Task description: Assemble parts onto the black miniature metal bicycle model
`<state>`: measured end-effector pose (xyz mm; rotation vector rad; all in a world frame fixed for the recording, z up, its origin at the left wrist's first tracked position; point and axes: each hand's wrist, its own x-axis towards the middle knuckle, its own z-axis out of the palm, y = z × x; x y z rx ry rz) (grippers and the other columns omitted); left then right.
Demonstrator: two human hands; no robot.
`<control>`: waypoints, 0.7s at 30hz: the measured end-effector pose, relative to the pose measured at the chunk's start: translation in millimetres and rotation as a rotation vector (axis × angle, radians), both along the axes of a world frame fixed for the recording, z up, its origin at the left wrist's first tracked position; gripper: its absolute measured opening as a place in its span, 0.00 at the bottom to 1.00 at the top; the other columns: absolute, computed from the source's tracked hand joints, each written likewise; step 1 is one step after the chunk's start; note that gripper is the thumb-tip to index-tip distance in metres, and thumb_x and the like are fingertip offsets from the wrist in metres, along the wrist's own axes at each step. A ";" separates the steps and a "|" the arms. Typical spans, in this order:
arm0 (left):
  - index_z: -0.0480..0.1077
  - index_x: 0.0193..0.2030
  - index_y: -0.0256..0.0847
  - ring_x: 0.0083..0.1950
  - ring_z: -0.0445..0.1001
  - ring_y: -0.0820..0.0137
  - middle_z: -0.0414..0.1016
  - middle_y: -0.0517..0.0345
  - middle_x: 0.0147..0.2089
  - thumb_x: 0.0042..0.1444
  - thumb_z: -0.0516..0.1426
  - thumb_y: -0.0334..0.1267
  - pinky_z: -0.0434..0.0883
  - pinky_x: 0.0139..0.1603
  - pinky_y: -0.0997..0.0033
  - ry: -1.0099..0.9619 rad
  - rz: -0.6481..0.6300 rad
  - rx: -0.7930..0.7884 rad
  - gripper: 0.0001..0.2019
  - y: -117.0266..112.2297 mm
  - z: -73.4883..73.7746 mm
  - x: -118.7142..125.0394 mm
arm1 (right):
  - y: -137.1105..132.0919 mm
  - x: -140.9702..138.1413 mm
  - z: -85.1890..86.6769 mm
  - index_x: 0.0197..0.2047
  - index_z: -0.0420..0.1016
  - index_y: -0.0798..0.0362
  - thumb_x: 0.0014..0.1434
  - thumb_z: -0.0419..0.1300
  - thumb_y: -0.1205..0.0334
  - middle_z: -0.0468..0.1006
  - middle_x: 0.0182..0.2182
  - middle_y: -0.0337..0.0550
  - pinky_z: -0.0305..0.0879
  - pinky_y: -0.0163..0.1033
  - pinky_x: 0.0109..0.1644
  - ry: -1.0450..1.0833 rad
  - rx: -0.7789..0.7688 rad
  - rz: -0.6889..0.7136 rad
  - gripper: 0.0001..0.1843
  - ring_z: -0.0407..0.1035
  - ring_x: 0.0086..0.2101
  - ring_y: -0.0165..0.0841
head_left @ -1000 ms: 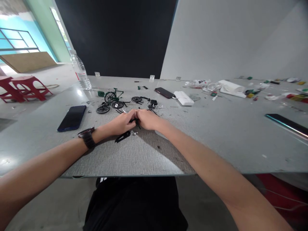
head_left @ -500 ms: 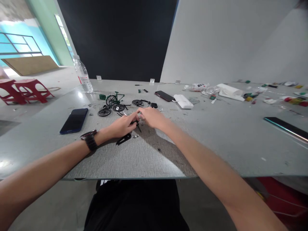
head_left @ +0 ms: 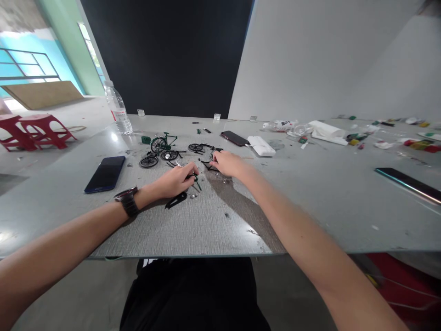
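Observation:
My left hand (head_left: 175,180), with a dark watch on its wrist, rests on the grey table (head_left: 193,220) and pinches a small black bicycle part (head_left: 195,178). My right hand (head_left: 228,163) lies farther out, fingers spread over small black parts (head_left: 208,164) near a black saddle piece. A partly built green model bicycle (head_left: 161,141) and loose black wheels (head_left: 158,157) lie just beyond my left hand. A flat black piece (head_left: 176,200) lies near my left wrist.
A dark phone (head_left: 105,173) lies at the left, a water bottle (head_left: 118,109) behind it. Another phone (head_left: 234,137) and a white box (head_left: 261,145) sit beyond my right hand. Clutter of small coloured items (head_left: 358,135) fills the far right; a third phone (head_left: 408,183) lies at the right edge.
My hands were together on the small black part. My right hand has let go and moved away to the right and farther out, onto the loose parts. My left hand keeps the part.

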<state>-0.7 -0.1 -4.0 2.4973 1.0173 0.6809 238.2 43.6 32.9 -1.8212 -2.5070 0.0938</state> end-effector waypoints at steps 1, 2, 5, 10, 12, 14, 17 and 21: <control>0.66 0.50 0.41 0.28 0.63 0.71 0.66 0.64 0.30 0.66 0.51 0.34 0.58 0.34 0.66 -0.001 -0.003 -0.001 0.08 -0.2 0.2 0.1 | 0.7 -0.7 -0.6 0.53 0.75 0.56 0.73 0.52 0.52 0.77 0.42 0.57 0.55 0.44 0.33 0.003 0.002 0.011 0.19 0.68 0.32 0.39; 0.66 0.52 0.41 0.28 0.63 0.71 0.65 0.64 0.30 0.66 0.51 0.34 0.58 0.34 0.66 -0.004 -0.006 -0.001 0.09 -0.7 0.5 0.3 | 1.0 -1.6 -0.9 0.53 0.76 0.55 0.73 0.52 0.52 0.77 0.41 0.57 0.56 0.44 0.34 0.003 0.002 0.020 0.18 0.68 0.32 0.39; 0.63 0.58 0.40 0.27 0.62 0.70 0.62 0.67 0.27 0.67 0.50 0.34 0.58 0.34 0.66 -0.021 -0.013 -0.007 0.13 -2.5 2.0 1.1 | 0.3 -4.5 -0.7 0.52 0.76 0.54 0.73 0.52 0.52 0.77 0.41 0.57 0.56 0.45 0.34 0.006 0.002 0.029 0.17 0.68 0.32 0.39; 0.58 0.64 0.36 0.28 0.63 0.70 0.63 0.67 0.28 0.70 0.49 0.35 0.59 0.35 0.66 -0.061 -0.029 -0.014 0.18 -3.6 2.9 2.1 | 1.1 -4.7 -3.2 0.52 0.76 0.53 0.73 0.52 0.52 0.77 0.42 0.58 0.56 0.45 0.35 0.010 0.004 0.036 0.17 0.68 0.32 0.39; 0.56 0.66 0.35 0.30 0.65 0.70 0.67 0.66 0.30 0.71 0.48 0.36 0.61 0.37 0.66 -0.070 -0.044 -0.010 0.19 -3.1 2.4 2.2 | 2.1 -3.8 -5.3 0.52 0.75 0.54 0.73 0.52 0.51 0.77 0.42 0.58 0.56 0.45 0.35 0.004 0.023 0.056 0.17 0.69 0.33 0.40; 0.55 0.67 0.35 0.32 0.67 0.69 0.71 0.64 0.32 0.71 0.48 0.36 0.64 0.40 0.65 -0.083 -0.051 -0.014 0.20 -2.7 1.8 2.3 | 1.5 -3.7 -6.0 0.52 0.75 0.54 0.73 0.52 0.51 0.77 0.43 0.59 0.55 0.45 0.34 -0.010 0.043 0.075 0.17 0.69 0.33 0.40; 0.53 0.67 0.35 0.37 0.73 0.68 0.76 0.59 0.36 0.72 0.47 0.36 0.67 0.45 0.64 -0.119 -0.061 -0.026 0.19 -3.0 1.9 2.4 | -3.5 -6.1 -2.2 0.57 0.70 0.58 0.74 0.51 0.54 0.78 0.43 0.61 0.53 0.44 0.33 -0.006 0.062 0.056 0.18 0.68 0.32 0.40; 0.58 0.63 0.37 0.43 0.77 0.65 0.79 0.52 0.42 0.73 0.46 0.36 0.69 0.47 0.62 -0.137 -0.047 -0.013 0.15 -3.3 3.2 2.2 | -12.2 -11.7 9.0 0.57 0.69 0.58 0.71 0.49 0.67 0.79 0.40 0.58 0.53 0.44 0.34 0.091 0.096 0.075 0.16 0.67 0.31 0.38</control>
